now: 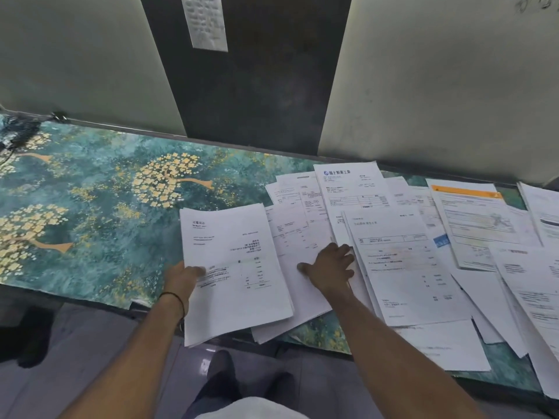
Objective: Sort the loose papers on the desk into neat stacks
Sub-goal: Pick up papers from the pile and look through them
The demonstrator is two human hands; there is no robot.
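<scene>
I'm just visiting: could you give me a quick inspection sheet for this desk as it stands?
Surface: desk, teal covering with gold blossom trees.
Job's things: held stack overhangs near edge; loose papers overlap, spread rightward.
Clutter: nothing seen.
Hands: left hand grips held stack, thumb on top; right hand rests flat on loose papers.
Cables: dark cord-like tangle, far left, unclear.
Surroundings: pale wall panels, dark panel bearing a paper note.
</scene>
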